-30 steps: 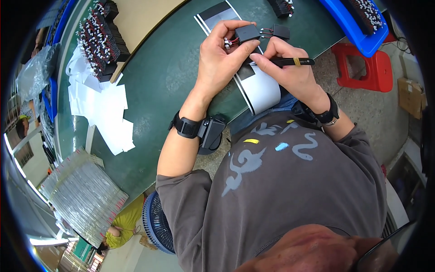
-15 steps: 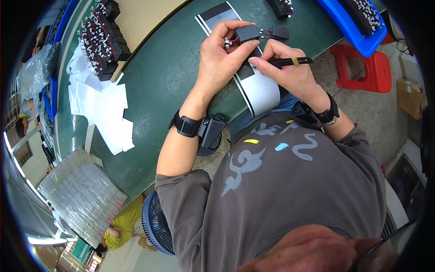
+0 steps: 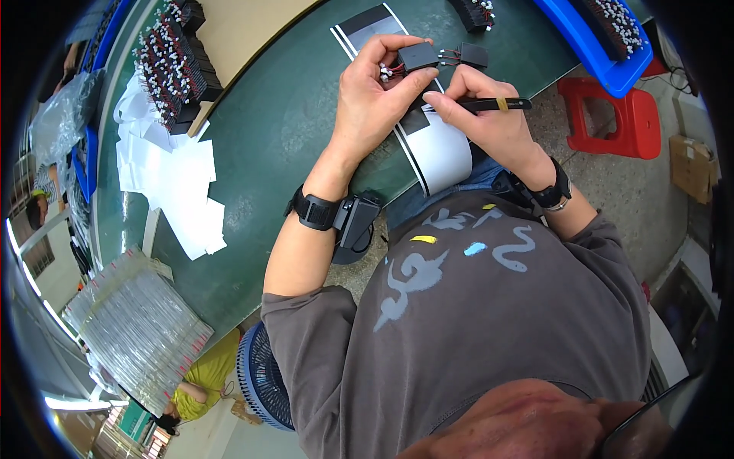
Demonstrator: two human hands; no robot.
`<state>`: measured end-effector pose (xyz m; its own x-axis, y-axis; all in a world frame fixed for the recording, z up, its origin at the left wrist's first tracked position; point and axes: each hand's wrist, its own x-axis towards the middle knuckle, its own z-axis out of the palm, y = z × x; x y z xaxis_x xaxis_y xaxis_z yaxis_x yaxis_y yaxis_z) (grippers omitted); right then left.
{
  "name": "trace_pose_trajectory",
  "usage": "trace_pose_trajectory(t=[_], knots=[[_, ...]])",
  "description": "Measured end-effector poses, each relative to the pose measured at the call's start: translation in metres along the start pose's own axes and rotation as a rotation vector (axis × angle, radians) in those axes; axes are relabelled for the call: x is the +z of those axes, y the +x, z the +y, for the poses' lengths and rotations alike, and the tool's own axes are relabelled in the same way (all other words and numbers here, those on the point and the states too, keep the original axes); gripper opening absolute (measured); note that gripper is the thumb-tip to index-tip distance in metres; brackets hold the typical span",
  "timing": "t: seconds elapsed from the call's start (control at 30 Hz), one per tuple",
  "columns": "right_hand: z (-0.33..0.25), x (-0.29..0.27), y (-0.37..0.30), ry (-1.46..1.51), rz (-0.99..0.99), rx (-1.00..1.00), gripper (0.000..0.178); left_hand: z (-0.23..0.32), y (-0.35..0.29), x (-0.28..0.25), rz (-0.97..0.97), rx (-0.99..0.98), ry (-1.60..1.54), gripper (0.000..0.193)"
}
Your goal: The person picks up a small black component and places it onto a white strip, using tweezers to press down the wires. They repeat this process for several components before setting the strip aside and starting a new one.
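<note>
Between thumb and fingers, my left hand (image 3: 371, 96) grips a small black rectangular block (image 3: 418, 57); red and black wires with white connectors (image 3: 388, 70) stick out at its palm side. My right hand (image 3: 489, 122) is closed on black tweezers (image 3: 501, 104) with a yellowish band round them. Their tips are hidden by my fingers, close to the block. Under both hands lies a long strip sheet (image 3: 437, 153), black and white, its near end curling over the table edge. A second black wired block (image 3: 474, 54) rests just beyond my right hand.
Rows of wired black blocks (image 3: 180, 76) stand at the left beside loose white paper sheets (image 3: 172, 172). A blue tray (image 3: 604, 65) with more blocks is at the far right, near a red stool (image 3: 638, 122). Bundled clear strips (image 3: 141, 329) lie lower left, above a blue fan (image 3: 264, 375).
My right hand and the tweezers have shifted very slightly to the right. My left hand and the block it grips stay in place.
</note>
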<state>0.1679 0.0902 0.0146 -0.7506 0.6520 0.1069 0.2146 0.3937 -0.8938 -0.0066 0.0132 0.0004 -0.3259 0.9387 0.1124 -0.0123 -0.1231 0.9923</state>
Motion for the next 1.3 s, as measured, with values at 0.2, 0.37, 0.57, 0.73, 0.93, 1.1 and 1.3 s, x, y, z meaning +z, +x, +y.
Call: trace_pose_trajectory(t=[0.2,0.37,0.57,0.73,0.93,1.1,1.3], knots=[[0.001,0.004,0.001,-0.013,-0.007,-0.043,0.024,0.000,-0.001,0.000,0.003,-0.009,-0.003,0.035],[0.003,-0.002,-0.006,0.096,-0.052,-0.207,0.021,0.000,0.000,0.001,0.019,-0.006,-0.026,0.034],[-0.021,-0.011,-0.004,0.241,-0.007,-0.567,0.019,-0.002,-0.001,-0.003,0.000,0.000,0.026,0.034],[0.001,-0.018,0.017,0.760,0.118,0.111,0.025,0.011,-0.003,0.000,-0.072,-0.018,0.130,0.037],[0.007,-0.020,0.021,0.865,0.123,0.245,0.029,0.006,-0.004,0.001,-0.091,-0.029,0.082,0.038],[0.011,-0.024,0.022,0.893,0.089,0.267,0.028,0.006,-0.004,0.001,-0.086,-0.035,0.091,0.038],[0.008,-0.022,0.022,0.857,0.098,0.267,0.027,0.007,-0.005,0.001,-0.082,-0.025,0.109,0.039]])
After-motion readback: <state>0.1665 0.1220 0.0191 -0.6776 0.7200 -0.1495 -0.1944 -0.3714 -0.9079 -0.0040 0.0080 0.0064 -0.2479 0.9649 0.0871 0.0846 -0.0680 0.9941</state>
